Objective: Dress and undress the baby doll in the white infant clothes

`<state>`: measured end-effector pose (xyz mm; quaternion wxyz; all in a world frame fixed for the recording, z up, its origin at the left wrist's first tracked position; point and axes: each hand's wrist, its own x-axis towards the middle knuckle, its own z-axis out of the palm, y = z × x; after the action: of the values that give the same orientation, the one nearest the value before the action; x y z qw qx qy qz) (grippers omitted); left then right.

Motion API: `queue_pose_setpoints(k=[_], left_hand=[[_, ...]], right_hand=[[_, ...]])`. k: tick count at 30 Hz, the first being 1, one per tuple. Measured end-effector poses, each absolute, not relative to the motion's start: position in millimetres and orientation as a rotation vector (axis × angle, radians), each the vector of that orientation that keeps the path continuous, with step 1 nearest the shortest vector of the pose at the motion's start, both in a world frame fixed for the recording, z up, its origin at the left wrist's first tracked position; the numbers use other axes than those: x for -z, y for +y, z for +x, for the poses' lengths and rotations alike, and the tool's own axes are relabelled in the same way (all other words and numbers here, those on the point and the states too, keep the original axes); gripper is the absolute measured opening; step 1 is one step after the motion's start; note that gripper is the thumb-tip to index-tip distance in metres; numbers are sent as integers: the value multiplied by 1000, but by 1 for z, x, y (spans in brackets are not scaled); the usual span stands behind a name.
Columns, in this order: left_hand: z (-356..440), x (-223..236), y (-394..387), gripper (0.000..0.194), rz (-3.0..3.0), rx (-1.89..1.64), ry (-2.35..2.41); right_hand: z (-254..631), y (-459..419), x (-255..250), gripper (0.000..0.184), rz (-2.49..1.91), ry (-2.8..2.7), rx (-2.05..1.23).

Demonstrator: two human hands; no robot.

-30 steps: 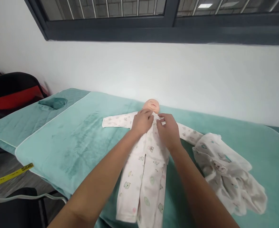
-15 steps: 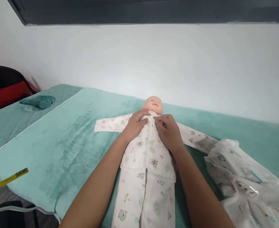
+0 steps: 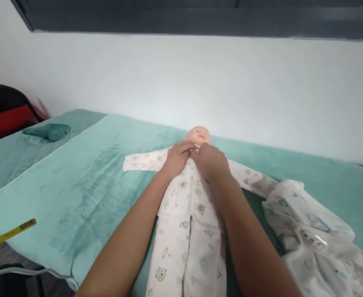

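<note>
A baby doll [image 3: 199,134] lies face up on a teal towel [image 3: 85,185], dressed in a white printed romper [image 3: 189,231] with the sleeves spread out sideways. My left hand [image 3: 177,157] and my right hand [image 3: 210,161] meet at the romper's collar just below the doll's chin. Both have their fingers pinched on the fabric at the neck opening. My forearms run up over the romper's legs and hide part of its front.
A second white printed garment [image 3: 314,239] lies crumpled at the right on the towel. A yellow measuring tape [image 3: 10,234] pokes out at the lower left. A black and red chair [image 3: 2,111] stands at the far left, a white wall behind.
The view tilted down from the window. My hands drew closer together at the collar; the right hand slid left and up toward the chin.
</note>
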<state>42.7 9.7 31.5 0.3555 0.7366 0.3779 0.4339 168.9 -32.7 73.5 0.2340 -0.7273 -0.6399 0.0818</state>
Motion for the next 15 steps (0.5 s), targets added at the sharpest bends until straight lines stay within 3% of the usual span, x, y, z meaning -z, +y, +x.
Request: queue_pose_setpoints(k=[9,15], left_hand=[[40,-35,7,42,1957,-1046,997],[32,-42,-11,31,1950,-1028,973]], right_hand=[[190,-27,-57,30,-1696,-1473,-516],[187,-45,-52,22,-1624,-1199,-444]])
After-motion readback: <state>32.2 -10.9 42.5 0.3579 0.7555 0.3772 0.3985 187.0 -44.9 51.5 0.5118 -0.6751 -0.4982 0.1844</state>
